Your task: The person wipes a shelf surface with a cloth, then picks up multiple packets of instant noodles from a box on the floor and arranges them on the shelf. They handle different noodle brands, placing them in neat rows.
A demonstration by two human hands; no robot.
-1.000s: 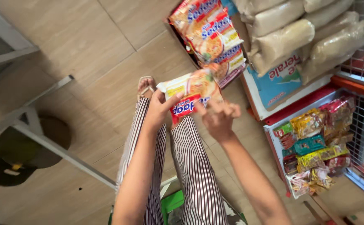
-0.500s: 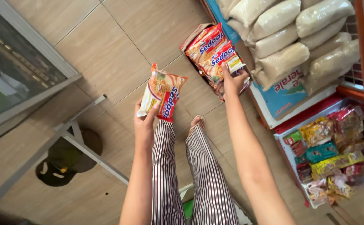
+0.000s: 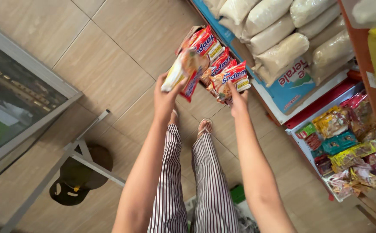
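The floor [image 3: 110,64] under the hands was made of big tan tiles. Off to the left of the left hand [image 3: 165,97], a glass pane [image 3: 11,103] in a grey frame stood on the floor. Below it, nearer the person, were thin metal legs [image 3: 84,159] and a dark round thing [image 3: 78,181] I could not make out.

The left hand was closed around a noodle pack [image 3: 180,73]. The pack was held up in the air, just above the hand and tilted. The right hand [image 3: 238,101] was close by, a little to the right. Its fingers were pinched on another noodle pack [image 3: 233,80] at the near end of a row of packs [image 3: 209,51]. The row sat in an open cardboard box on the floor, just past both hands.

To the right of the right hand, past the row, a blue box [image 3: 293,88] held a pile of clear sacks [image 3: 278,47] full of something pale. Further right and nearer the person, a white tray [image 3: 308,149] with a red edge was full of small bright snack bags [image 3: 347,146]. Below the hands were the person's striped trousers [image 3: 209,185] and a foot in a sandal [image 3: 204,127].
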